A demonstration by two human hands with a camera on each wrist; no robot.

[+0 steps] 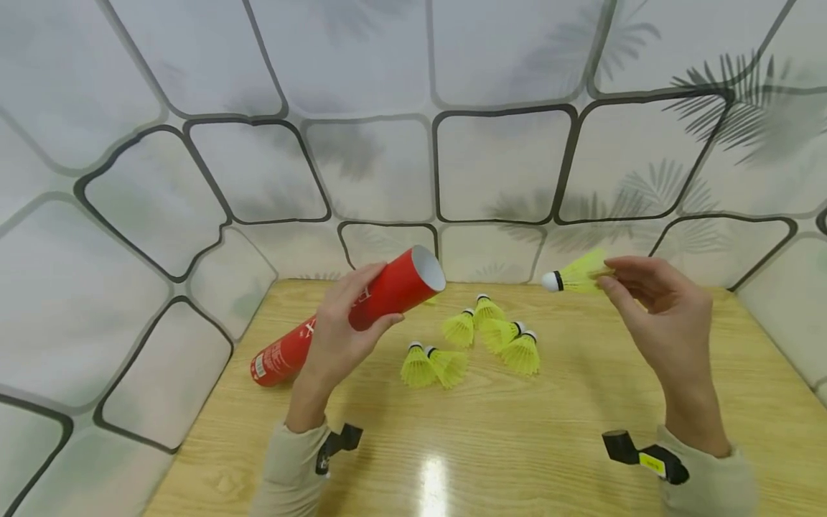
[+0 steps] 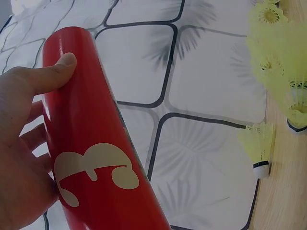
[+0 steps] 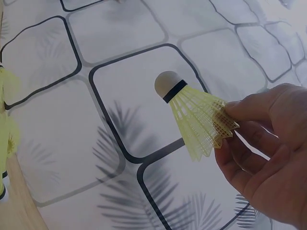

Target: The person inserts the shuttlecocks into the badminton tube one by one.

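My left hand [image 1: 339, 327] grips a red cardboard tube [image 1: 394, 287] near its upper end. The tube leans up to the right, its round mouth facing right and showing a pale inside. In the left wrist view, the thumb lies across the red tube [image 2: 91, 120] beside pale lettering. My right hand [image 1: 665, 309] pinches a yellow shuttlecock [image 1: 581, 274] by the skirt edge, raised above the table with its white cork pointing left toward the tube. The right wrist view shows this shuttlecock [image 3: 194, 115] between thumb and fingers, a black band below the cork.
Several yellow shuttlecocks [image 1: 459, 328] lie loosely grouped on the wooden table [image 1: 517, 445] between the hands. A pale wall covering [image 1: 504, 165] with dark outlines and leaf prints rises behind the table and along its sides.
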